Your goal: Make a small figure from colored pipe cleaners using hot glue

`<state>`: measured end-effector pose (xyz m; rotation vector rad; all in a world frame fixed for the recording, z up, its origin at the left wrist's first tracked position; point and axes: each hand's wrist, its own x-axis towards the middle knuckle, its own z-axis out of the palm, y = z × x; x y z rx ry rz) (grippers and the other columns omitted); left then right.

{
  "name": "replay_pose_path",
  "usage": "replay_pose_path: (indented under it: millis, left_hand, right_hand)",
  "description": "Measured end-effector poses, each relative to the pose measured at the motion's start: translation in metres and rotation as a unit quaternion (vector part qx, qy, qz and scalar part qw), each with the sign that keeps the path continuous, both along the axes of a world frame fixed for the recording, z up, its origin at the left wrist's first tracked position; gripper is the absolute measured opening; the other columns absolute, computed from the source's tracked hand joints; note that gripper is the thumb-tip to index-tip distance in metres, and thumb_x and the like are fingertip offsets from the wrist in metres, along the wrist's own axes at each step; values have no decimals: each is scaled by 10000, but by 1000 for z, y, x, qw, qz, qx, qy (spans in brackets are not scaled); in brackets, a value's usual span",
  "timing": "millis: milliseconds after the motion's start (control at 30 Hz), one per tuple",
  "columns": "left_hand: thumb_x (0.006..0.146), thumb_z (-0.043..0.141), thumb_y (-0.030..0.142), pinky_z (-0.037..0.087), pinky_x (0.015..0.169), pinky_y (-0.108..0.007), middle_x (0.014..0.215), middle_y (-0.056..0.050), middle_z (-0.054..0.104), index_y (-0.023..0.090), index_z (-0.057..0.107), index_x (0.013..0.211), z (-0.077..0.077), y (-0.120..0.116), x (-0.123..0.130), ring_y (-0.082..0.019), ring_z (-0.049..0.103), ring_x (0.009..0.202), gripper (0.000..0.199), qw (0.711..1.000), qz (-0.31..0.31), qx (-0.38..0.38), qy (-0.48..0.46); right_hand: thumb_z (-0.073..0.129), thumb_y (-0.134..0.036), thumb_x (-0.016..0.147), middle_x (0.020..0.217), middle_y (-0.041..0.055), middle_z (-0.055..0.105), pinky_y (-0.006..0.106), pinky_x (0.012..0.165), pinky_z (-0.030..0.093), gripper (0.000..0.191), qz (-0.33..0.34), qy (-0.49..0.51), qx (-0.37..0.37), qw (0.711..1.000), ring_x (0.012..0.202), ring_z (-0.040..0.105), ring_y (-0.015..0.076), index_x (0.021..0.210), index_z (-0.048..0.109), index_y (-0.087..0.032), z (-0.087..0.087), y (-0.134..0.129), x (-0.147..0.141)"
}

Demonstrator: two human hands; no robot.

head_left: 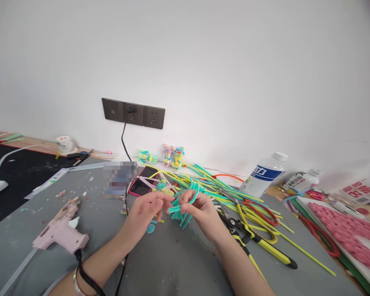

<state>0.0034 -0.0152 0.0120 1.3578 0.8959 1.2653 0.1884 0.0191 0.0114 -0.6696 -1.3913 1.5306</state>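
Near the middle of the grey mat (160,263), my right hand (199,209) pinches a curved turquoise pipe cleaner (195,191) between thumb and fingers. Just left of it is my left hand (148,209), its fingers bent toward the turquoise strand; whether its fingertips hold anything is hidden. A bunch of cut turquoise pieces (182,220) lies below and between the hands. Long yellow and green pipe cleaners (216,183) spread out behind my right hand. Small pipe-cleaner figures (178,157) stand against the wall.
A pink glue gun (60,234) lies at left, its cord beside my left forearm. Pliers (259,242) and red-handled scissors (262,209) lie right of my right hand. Behind are a pink-edged phone (141,187) and a bottle (262,174). Pink braided pieces (342,230) lie far right.
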Motion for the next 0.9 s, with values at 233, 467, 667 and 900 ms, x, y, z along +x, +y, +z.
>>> replay_pose_path:
  millis: [233, 467, 667, 900]
  left_hand:
    - [718, 747, 478, 394, 520, -213, 660, -26, 663, 151, 693, 769, 6, 1, 4, -114, 554, 580, 335, 992, -15, -115, 58]
    - [743, 732, 437, 438, 547, -231, 694, -27, 684, 160, 671, 859, 2, 3, 2, -130, 594, 609, 306, 993, -7, -116, 34]
    - [760, 733, 405, 478, 606, -240, 702, -10, 678, 166, 643, 927, -2, 4, 2, -126, 610, 627, 305, 994, -17, -105, 23]
    - [762, 740, 345, 506, 630, -267, 648, -1, 696, 180, 681, 897, 3, -2, 2, -151, 650, 614, 221, 997, 2, -47, 60]
  right_hand:
    - [788, -371, 752, 711, -4, 609, 251, 591, 443, 231, 2, -20, 1, 1000, 615, 533, 123, 739, 640, -194, -4, 1, 0]
    - [615, -549, 865, 664, 15, 637, 279, 612, 484, 374, -5, 5, -30, 1000, 602, 595, 145, 885, 677, -181, -7, 4, 4]
    - [742, -409, 803, 722, 3, 662, 256, 607, 495, 239, 25, -34, -13, 999, 603, 602, 127, 811, 653, -188, -4, 3, 4]
    - [737, -418, 807, 656, -3, 621, 246, 595, 473, 267, 27, -33, -51, 998, 590, 573, 118, 756, 651, -170, 0, 0, 2]
